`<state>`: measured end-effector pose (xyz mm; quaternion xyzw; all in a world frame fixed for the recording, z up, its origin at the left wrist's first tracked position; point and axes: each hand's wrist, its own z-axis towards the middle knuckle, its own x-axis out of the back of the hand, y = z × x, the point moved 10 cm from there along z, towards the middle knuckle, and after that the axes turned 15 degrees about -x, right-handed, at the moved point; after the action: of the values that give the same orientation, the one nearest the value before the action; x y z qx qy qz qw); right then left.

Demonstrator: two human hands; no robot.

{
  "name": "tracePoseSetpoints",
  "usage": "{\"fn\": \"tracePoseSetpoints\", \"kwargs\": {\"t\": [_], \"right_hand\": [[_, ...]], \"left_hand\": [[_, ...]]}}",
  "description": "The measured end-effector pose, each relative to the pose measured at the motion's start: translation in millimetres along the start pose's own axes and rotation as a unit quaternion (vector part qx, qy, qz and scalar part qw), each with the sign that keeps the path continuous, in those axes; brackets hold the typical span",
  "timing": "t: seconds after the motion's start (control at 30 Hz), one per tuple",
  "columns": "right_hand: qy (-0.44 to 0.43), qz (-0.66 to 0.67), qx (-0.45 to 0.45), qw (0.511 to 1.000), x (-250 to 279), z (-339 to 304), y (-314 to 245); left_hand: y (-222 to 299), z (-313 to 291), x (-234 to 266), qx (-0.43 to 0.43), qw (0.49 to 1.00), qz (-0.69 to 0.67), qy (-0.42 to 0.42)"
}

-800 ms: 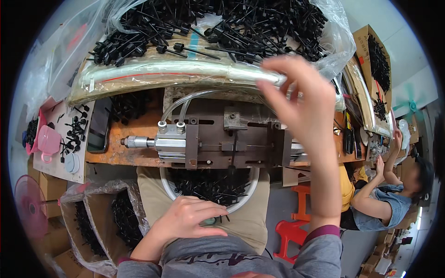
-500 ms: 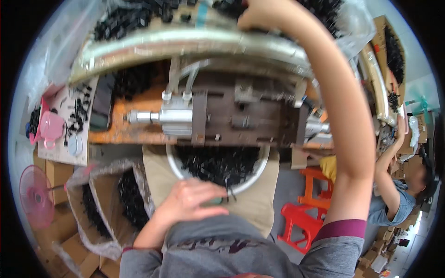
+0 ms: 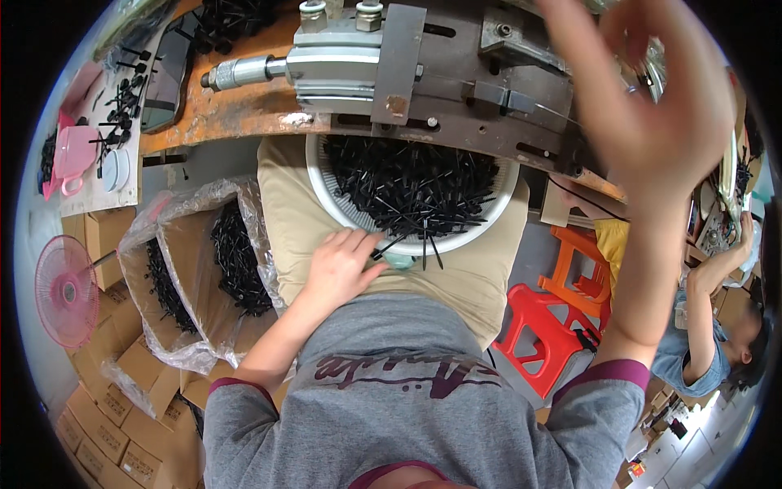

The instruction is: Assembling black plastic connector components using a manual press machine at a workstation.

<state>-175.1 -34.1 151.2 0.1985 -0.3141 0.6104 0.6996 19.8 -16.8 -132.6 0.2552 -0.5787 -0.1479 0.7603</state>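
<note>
Handling: black stemmed parts (image 3: 415,175) lie tangled in a white basin (image 3: 335,204) on the lap, close under the near edge of the table (image 3: 236,106). Some stems overhang the near rim. In this inspector's judgement, sound practice calls for drawing parts singly and freeing each stem from its neighbours before lifting, since a straight pull may drag others over the rim. The metal fixture (image 3: 464,134), with a silver cylinder (image 3: 336,77) at its left end, warrants care: fingers are best kept out of the gap between its end blocks, and any part is best held level and square to it. Steadying the basin appears advisable.

Pose: the left hand (image 3: 346,262) rests palm down on the lap beside the near rim, its fingers lightly bent and together, thumb apart from the forefinger. The fingertips lie next to an overhanging stem; no pinch is seen, and contact cannot be confirmed. The right hand (image 3: 668,110) is raised, arm extended forward, across the view of the fixture's right end. It is blurred; the thumb stands apart from bent fingers, but the tips are cut off or indistinct, so whether they pinch anything cannot be told.
</note>
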Motion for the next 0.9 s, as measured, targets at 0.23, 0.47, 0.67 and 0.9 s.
{"fn": "tracePoseSetpoints", "kwargs": {"t": [0.23,0.47,0.67,0.9], "right_hand": [[-0.298,0.228,-0.027,0.927,-48.5,-192.2,-19.8],[-0.41,0.185,-0.02,0.893,-110.0,-306.6,-56.3],[-0.393,0.202,0.054,0.896,-122.9,-327.9,-70.4],[-0.422,0.28,-0.037,0.861,-117.5,-333.5,-57.1]], "left_hand": [[-16.3,10.4,-22.6,0.018,0.998,-0.062,-0.005],[-16.2,45.5,5.0,-0.026,0.993,-0.048,0.108],[-11.5,45.0,7.3,-0.05,0.99,-0.068,0.111],[-10.6,17.9,-0.1,-0.04,0.995,-0.065,0.071]]}}
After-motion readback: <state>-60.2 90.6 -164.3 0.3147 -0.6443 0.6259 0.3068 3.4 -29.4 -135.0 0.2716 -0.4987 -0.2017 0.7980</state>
